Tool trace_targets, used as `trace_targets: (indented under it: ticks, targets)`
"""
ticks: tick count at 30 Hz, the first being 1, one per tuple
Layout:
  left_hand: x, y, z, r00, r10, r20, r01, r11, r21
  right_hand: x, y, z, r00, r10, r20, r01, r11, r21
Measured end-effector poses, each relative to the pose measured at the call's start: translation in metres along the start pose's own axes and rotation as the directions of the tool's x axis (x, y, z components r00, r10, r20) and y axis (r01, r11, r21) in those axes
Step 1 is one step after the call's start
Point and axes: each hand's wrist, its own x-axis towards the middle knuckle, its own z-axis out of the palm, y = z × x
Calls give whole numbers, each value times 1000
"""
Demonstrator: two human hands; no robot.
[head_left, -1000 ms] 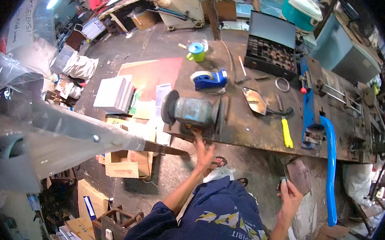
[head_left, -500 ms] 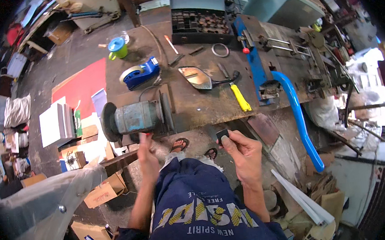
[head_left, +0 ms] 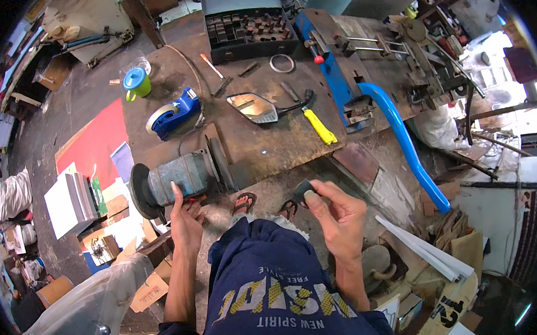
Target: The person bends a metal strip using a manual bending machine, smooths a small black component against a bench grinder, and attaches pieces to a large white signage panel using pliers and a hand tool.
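My right hand [head_left: 339, 220] pinches a small dark flat piece [head_left: 303, 193] between thumb and fingertips, above the floor in front of the bench. What exactly the piece is cannot be made out. On the left, my left hand [head_left: 187, 228] is open and empty, thumb raised and fingers stretched out beside the front of a blue-grey bench grinder [head_left: 179, 177]. A small red part shows on the grinder's underside, close to those fingers. The grinder has a wheel at either end and sits at the bench's near left corner. Whether its wheels turn cannot be told.
Upon the workbench [head_left: 255, 156] lie a blue tape dispenser [head_left: 174, 113], a mirror [head_left: 252, 107], a yellow-handled tool [head_left: 320, 126], a metal ring [head_left: 282, 63] and an open toolbox [head_left: 250, 35]. A lidded green cup [head_left: 137, 83] stands farther left. A blue lever [head_left: 403, 139] juts over the bench's near edge.
My left hand has turned and spread its fingers beside the grinder. The right hand keeps hold of the dark piece, now tilted differently. The whole view has shifted, so bench items appear farther left.
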Motion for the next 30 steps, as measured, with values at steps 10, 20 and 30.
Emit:
trace_targets:
  ticks: [10,20,30]
  targets:
    - [-80,36,56,869,-77,488,-406,453,794,26,-26,-45,923,92,374,-17,980,-197]
    - [-80,-5,177,375,535,757,-927,201,317,41,57,-100,985,102,142,-57,956,-288]
    - [-87,-10,174,623,540,566,-775,523,354,14,-16,-36,998,-61,13,54,753,-656]
